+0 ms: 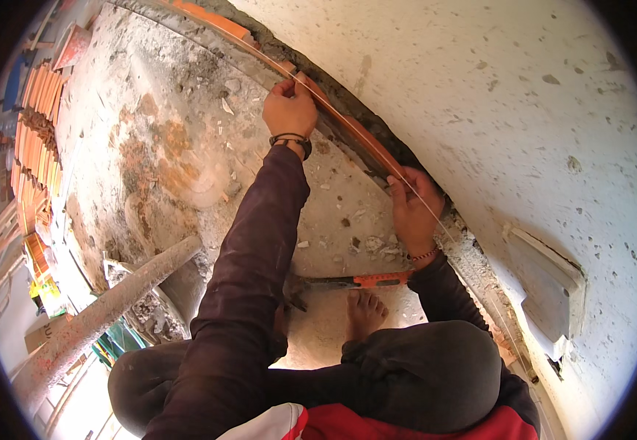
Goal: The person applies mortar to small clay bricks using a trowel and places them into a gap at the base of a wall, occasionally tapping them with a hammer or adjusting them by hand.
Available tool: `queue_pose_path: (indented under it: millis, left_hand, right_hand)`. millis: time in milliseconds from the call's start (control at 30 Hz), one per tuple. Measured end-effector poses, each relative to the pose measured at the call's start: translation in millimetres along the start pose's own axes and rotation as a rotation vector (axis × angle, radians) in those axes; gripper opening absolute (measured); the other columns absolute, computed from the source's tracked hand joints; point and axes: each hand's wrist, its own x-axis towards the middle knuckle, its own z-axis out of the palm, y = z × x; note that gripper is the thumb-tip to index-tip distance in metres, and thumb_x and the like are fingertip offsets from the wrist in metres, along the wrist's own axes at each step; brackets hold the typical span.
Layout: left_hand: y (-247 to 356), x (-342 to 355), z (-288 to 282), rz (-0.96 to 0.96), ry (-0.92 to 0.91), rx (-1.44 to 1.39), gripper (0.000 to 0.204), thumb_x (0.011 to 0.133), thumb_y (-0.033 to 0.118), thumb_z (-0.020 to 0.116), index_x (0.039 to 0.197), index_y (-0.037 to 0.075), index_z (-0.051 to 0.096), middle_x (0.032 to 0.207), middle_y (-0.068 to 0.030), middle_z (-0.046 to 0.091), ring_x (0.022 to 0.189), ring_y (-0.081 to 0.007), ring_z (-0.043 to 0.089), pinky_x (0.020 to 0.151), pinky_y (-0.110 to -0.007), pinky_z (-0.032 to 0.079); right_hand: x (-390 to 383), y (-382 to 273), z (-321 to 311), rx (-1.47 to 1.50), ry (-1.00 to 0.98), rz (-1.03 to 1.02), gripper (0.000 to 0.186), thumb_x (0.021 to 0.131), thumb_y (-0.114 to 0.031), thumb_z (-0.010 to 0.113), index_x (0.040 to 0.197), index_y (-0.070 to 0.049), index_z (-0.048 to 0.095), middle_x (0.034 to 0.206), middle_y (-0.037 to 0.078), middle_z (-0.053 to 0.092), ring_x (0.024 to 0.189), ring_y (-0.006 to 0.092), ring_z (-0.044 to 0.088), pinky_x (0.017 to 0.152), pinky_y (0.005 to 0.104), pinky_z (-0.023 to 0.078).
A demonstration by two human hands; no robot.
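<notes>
A long, narrow orange-brown tile strip stands along the foot of the wall, with a strip of mortar behind it. My left hand grips its far end, fingers closed over the top edge. At the near end my right hand holds it, thumb on the floor side and fingers toward the wall. A taut white string runs along the strip's top and past both hands. Beyond my left hand, more orange tile continues along the wall.
On the floor before my bare foot lies a tool with an orange handle. A thick, dirty pole slants at the left. Stacked orange tiles stand farther left. The speckled white wall bounds the right side, with a white box on it.
</notes>
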Motion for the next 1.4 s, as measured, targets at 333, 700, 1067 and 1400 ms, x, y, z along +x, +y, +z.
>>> queue_pose_path:
  millis: [333, 700, 1067, 1400]
  left_hand:
    - [0.7, -4.0, 2.8, 0.034, 0.027, 0.023, 0.037, 0.091, 0.035, 0.065, 0.095, -0.001, 0.069, 0.085, -0.0143, 0.071, 0.078, -0.0266, 0.069, 0.073, -0.036, 0.052]
    - [4.0, -5.4, -1.8, 0.089, 0.017, 0.086, 0.036, 0.091, 0.034, 0.064, 0.095, -0.001, 0.068, 0.089, -0.0162, 0.071, 0.081, -0.0295, 0.069, 0.073, -0.038, 0.052]
    - [2.5, -1.7, -2.7, 0.070, -0.030, 0.044, 0.036, 0.089, 0.034, 0.066, 0.096, -0.001, 0.068, 0.087, -0.0158, 0.071, 0.078, -0.0277, 0.069, 0.073, -0.037, 0.052]
    - [-5.1, -0.9, -20.4, -0.115, -0.102, -0.384, 0.029, 0.094, 0.023, 0.061, 0.107, -0.003, 0.062, 0.088, -0.0078, 0.066, 0.075, -0.0158, 0.064, 0.064, -0.030, 0.054]
  right_hand:
    - [0.9, 8.7, 0.9, 0.037, -0.015, 0.000, 0.019, 0.087, -0.012, 0.070, 0.101, -0.001, 0.063, 0.077, 0.007, 0.068, 0.063, 0.0143, 0.064, 0.061, 0.0289, 0.051]
    - [1.3, -1.0, -1.8, 0.003, -0.004, 0.014, 0.022, 0.086, -0.012, 0.072, 0.102, -0.001, 0.063, 0.077, 0.008, 0.067, 0.064, 0.0150, 0.065, 0.061, 0.0291, 0.052]
    - [-1.8, 9.5, -2.3, 0.014, -0.004, 0.016, 0.026, 0.086, -0.013, 0.072, 0.106, 0.000, 0.063, 0.078, 0.009, 0.068, 0.066, 0.0174, 0.066, 0.062, 0.0305, 0.052]
    - [-13.2, 14.2, -6.4, 0.043, -0.010, 0.128, 0.029, 0.085, -0.011, 0.071, 0.110, 0.000, 0.060, 0.077, 0.007, 0.066, 0.064, 0.0146, 0.064, 0.061, 0.0290, 0.052]
